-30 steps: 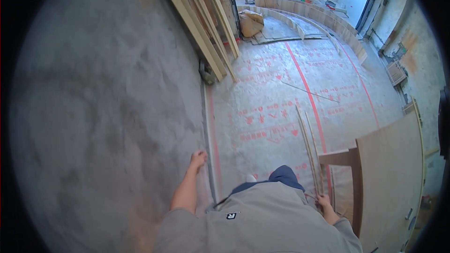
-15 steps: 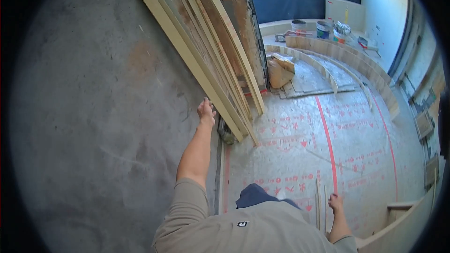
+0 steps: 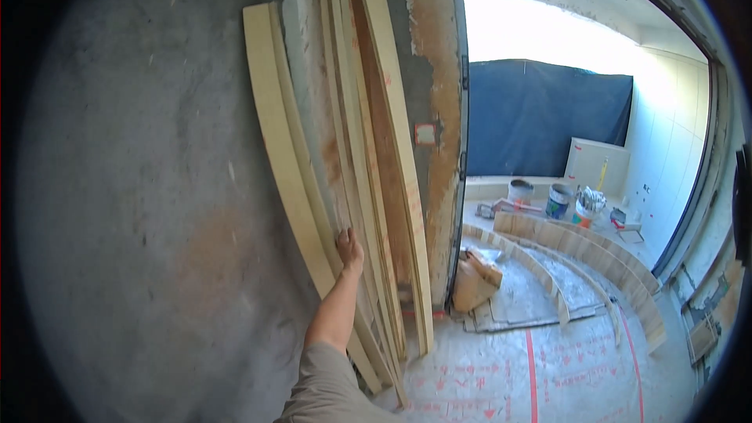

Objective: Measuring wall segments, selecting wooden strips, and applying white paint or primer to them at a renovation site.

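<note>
Several long, pale wooden boards (image 3: 367,47) lean upright against the end of the grey concrete wall. My left hand (image 3: 349,247) is reached forward to the lower half of the leftmost pale yellow board (image 3: 273,133), its fingers curled at that board's inner edge, partly hidden by the hand itself. A browner plank (image 3: 389,211) stands among the others to the right. My right hand is out of view.
A large grey wall (image 3: 149,149) fills the left. Through the opening lie curved wooden strips (image 3: 580,239), a brown sack (image 3: 476,282), several buckets (image 3: 558,200) and a dark blue sheet (image 3: 533,117). The floor covering (image 3: 580,380) has red lines. A door frame (image 3: 709,141) borders the right.
My view has swung up toward the leaning boards and the opening behind. My left hand has moved forward onto the boards and curled its fingers; my right hand has dropped out of view.
</note>
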Motion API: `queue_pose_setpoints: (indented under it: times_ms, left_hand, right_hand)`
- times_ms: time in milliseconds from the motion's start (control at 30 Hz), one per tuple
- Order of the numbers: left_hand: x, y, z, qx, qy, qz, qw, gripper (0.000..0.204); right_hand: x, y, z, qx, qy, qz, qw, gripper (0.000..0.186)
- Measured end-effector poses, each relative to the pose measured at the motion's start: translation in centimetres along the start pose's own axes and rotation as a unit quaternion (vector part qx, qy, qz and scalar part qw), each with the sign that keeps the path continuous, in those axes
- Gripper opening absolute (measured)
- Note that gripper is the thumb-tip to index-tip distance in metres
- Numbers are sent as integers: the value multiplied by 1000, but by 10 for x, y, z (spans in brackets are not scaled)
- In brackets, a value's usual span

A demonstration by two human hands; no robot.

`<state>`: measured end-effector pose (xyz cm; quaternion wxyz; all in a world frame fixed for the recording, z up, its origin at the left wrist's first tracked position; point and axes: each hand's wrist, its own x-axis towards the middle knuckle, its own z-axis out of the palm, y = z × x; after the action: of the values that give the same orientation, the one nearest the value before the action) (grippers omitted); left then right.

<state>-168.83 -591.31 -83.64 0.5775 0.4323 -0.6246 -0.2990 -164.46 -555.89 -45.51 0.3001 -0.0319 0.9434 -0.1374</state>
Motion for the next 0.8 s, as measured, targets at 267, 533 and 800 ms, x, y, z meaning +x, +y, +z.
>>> queue_pose_setpoints:
  times_ms: [267,533,800]
  left_hand:
    - [-48,69,-1,-88,37,78,992,35]
    - [-166,210,-6,-231,-104,-24,967,26]
    - [-338,299,132,-392,-295,23,871,35]
  right_hand:
    - [343,496,207,-1,-45,-59,997,78]
    - [508,558,202,59,21,-181,982,44]
    - [510,486,95,255,41,-283,924,37]
